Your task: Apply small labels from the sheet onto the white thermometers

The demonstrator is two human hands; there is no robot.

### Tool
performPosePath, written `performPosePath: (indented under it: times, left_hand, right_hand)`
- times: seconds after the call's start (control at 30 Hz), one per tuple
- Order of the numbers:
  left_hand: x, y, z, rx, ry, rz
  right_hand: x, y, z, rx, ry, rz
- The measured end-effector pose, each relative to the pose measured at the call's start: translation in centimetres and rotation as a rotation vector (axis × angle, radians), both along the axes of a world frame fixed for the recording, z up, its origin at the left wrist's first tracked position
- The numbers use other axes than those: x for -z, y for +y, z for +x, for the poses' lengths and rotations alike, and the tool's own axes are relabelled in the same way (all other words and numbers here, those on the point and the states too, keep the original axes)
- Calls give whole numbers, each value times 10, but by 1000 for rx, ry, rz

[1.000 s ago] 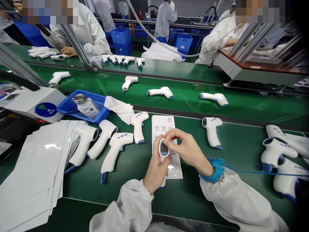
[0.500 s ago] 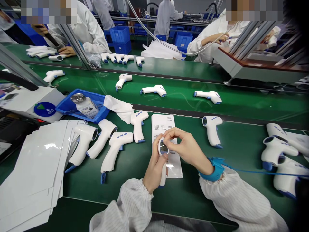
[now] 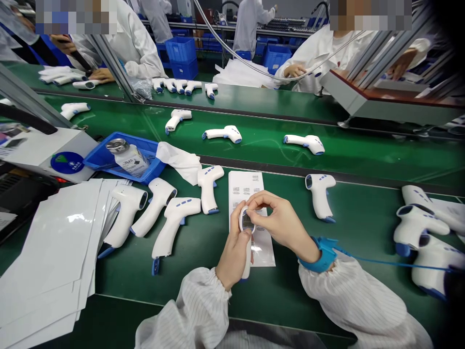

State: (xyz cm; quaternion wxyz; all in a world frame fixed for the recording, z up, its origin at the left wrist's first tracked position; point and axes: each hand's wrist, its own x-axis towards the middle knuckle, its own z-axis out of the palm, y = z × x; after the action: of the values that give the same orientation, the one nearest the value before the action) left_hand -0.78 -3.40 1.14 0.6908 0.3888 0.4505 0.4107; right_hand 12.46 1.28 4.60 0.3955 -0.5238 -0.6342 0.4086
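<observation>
A white gun-shaped device (image 3: 246,264) is upright in my left hand (image 3: 233,249), whose fingers wrap round it below its oval dark screen. My right hand (image 3: 278,220) has thumb and index finger pinched at the screen's upper right edge; whatever is between the fingertips is too small to make out. Under both hands lies a printed white sheet (image 3: 245,180). Several similar white devices rest to the left, the nearest being one (image 3: 209,190) beside the sheet. Another device (image 3: 320,196) lies to the right of my right hand.
A blue tray (image 3: 158,170) holds a bottle (image 3: 131,157), with a white cloth (image 3: 179,162) beside it. Paper sheets (image 3: 54,242) cover the left. Devices ride a green belt (image 3: 261,140). More devices (image 3: 421,220) sit far right. A blue cord runs from my right wristband. People work across the belt.
The devices on the belt have shifted left. The device in my left hand has tilted slightly. Across the belt, the hand of the person at right has moved left and lower.
</observation>
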Motion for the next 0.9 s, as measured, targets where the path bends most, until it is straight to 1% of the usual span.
performPosePath:
  times: [0.1,0.23,0.3,0.37,0.43,0.5,0.63,0.7,0.8,0.9]
  left_hand:
    - [-4,4,2,-9,-27,-14]
    - [-9,10,7,-90,18,-61]
    - [-13,11,8,-104,29,-75]
    - [-16,10,8,-111,37,-70]
    - [-21,7,7,-120,58,-53]
    - [-26,5,5,-132,82,-23]
    - [-32,2,3,-151,158,88]
    - [-33,2,2,-157,179,131]
    - [-33,3,1,-166,187,159]
    - [-33,3,0,-164,233,164]
  right_hand:
    - [1,-1,0,1,-15,14]
    - [1,-1,0,13,-15,18]
    - [0,-1,3,12,58,-45]
    - [-2,-2,7,23,141,-144]
    - [-4,-4,10,26,167,-196]
    - [-7,-7,12,21,128,-166]
    - [-15,-14,11,36,30,-3]
    - [-21,-17,9,17,12,54]
    - [-27,-24,4,-21,-4,56]
    - [-28,-30,0,30,-83,14]
